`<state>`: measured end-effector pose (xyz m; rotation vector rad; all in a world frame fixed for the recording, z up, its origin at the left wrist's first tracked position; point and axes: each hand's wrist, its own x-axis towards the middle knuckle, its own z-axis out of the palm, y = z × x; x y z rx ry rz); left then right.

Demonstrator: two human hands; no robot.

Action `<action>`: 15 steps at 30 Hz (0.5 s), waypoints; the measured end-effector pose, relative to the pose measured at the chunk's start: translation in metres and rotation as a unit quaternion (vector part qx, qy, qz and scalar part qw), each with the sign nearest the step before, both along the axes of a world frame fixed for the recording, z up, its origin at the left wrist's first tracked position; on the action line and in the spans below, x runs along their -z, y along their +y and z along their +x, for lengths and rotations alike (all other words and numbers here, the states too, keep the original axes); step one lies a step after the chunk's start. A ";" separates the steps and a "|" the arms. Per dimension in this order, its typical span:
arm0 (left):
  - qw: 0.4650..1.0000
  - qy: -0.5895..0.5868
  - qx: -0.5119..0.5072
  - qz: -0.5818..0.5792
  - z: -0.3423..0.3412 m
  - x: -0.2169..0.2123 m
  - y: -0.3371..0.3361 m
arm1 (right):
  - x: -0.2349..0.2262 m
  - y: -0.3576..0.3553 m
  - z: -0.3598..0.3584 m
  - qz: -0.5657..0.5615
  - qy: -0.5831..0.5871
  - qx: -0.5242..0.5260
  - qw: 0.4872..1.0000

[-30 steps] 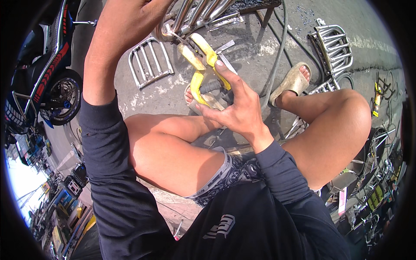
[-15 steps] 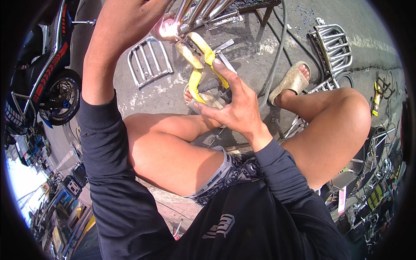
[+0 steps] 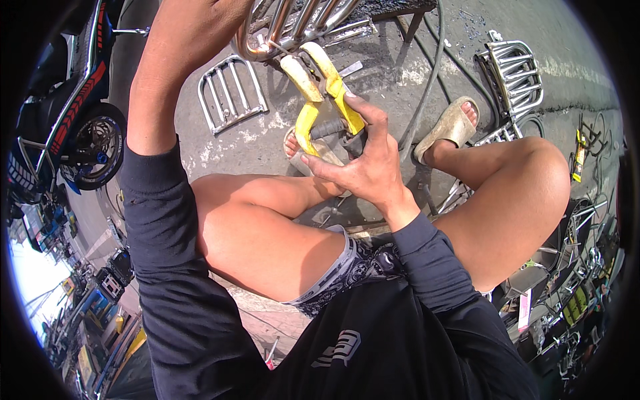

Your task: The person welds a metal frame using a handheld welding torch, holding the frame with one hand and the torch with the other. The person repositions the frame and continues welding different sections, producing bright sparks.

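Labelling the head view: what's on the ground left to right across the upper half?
Parked motorcycle → flat chrome rack → left hand on the chrome tube frame → yellow-handled clamp gripped by the right hand → sandalled foot → second chrome rack.

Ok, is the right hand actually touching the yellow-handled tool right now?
Touching. The head view shows the right hand wrapped around the yellow-handled tool, with fingers over one handle and the thumb against the other.
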<state>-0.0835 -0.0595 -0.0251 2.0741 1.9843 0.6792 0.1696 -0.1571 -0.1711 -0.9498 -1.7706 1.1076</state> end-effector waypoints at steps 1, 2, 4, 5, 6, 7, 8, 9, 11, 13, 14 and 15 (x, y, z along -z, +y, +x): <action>1.000 0.004 0.001 -0.011 -0.005 0.002 0.000 | 0.000 0.000 0.000 -0.004 -0.009 -0.005 1.000; 1.000 0.008 0.002 -0.022 -0.006 0.003 0.000 | 0.000 -0.001 0.000 -0.008 -0.018 -0.011 1.000; 1.000 0.007 -0.003 0.002 -0.002 0.002 0.001 | 0.001 -0.002 0.000 -0.023 -0.023 -0.014 0.999; 1.000 0.007 -0.006 0.014 0.002 0.000 0.001 | 0.001 -0.003 -0.001 -0.031 -0.026 -0.016 0.999; 1.000 0.008 -0.007 0.004 0.003 -0.003 0.003 | 0.001 -0.003 -0.001 -0.026 -0.024 -0.013 0.999; 1.000 0.011 -0.009 -0.007 0.004 -0.005 0.004 | 0.002 -0.003 -0.002 -0.022 -0.022 -0.011 0.999; 1.000 0.013 -0.010 -0.018 0.005 -0.006 0.005 | 0.002 -0.003 -0.002 -0.019 -0.022 -0.009 1.000; 1.000 -0.014 -0.010 -0.018 0.005 -0.005 0.006 | 0.002 -0.003 -0.002 -0.021 -0.024 -0.011 0.999; 0.998 -0.068 -0.008 -0.017 0.004 -0.002 0.006 | 0.002 -0.002 -0.002 -0.027 -0.032 -0.016 0.999; 0.998 -0.037 -0.035 -0.035 0.002 -0.001 0.005 | 0.002 -0.001 -0.002 -0.030 -0.029 -0.017 0.999; 0.998 -0.036 -0.037 -0.032 0.002 0.000 0.005 | 0.002 -0.001 -0.002 -0.032 -0.028 -0.019 0.999; 0.998 -0.035 -0.039 -0.029 0.002 0.000 0.004 | 0.002 -0.001 -0.002 -0.035 -0.030 -0.028 0.999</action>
